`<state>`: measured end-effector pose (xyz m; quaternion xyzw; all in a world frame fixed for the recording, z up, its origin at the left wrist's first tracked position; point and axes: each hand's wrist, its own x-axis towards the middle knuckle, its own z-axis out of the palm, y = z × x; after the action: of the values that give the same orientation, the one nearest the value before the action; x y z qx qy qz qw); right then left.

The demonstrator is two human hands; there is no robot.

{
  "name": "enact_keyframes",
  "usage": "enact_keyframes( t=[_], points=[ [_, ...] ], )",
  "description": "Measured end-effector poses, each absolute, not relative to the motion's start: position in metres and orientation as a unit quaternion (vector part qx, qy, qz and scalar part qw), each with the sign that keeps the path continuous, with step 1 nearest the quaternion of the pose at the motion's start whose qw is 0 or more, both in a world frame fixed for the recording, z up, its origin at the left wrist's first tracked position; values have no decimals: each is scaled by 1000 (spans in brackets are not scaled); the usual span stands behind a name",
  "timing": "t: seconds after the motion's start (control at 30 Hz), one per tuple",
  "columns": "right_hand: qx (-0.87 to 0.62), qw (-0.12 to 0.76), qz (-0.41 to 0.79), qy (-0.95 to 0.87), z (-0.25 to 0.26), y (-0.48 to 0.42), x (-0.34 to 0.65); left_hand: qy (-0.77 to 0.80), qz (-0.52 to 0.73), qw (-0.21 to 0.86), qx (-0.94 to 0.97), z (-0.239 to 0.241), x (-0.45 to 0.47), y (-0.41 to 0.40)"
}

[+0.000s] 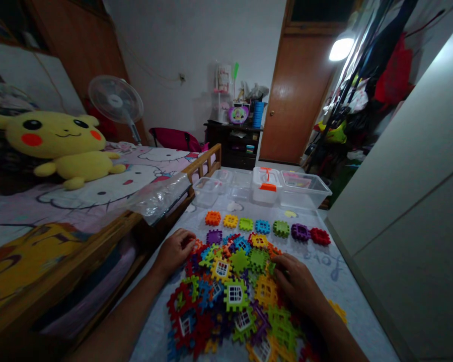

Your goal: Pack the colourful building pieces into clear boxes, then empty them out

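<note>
A heap of colourful notched interlocking plastic blocks lies on the table, some with white window inserts, such as a lime green window block [236,295]. At the heap's left edge rests my left hand [177,247], fingers loosely bent and thumb apart, beside an orange block [198,245]; I see nothing held in it. On the heap's right side my right hand [292,276] has its fingers curled at a small green block [272,268], partly hidden by them. Behind the heap runs a row of blocks, from an orange block [213,218] to a red block [320,236].
Clear plastic bins [305,190] and a white lidded box [266,193] with orange latches stand at the table's far end. A wooden bed rail [136,226] borders the left side, a pale cabinet [411,211] the right. One yellow block [338,311] lies beyond my right forearm.
</note>
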<state>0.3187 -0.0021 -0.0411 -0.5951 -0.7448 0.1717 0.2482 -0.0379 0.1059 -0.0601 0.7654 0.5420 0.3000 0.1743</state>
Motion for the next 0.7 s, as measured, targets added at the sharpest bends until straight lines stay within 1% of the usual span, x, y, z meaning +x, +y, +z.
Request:
enact_keyframes(
  t=[0.2, 0.43, 0.7],
  points=[
    [-594, 244, 179, -745, -39, -3, 319, 531, 319, 190, 761, -60, -37, 105],
    [-596, 244, 176, -745, -34, -3, 320, 559, 295, 164, 757, -65, -38, 107],
    [-615, 310, 165, -706, -38, 2, 335, 525, 336, 179, 762, -72, -40, 110]
  ],
)
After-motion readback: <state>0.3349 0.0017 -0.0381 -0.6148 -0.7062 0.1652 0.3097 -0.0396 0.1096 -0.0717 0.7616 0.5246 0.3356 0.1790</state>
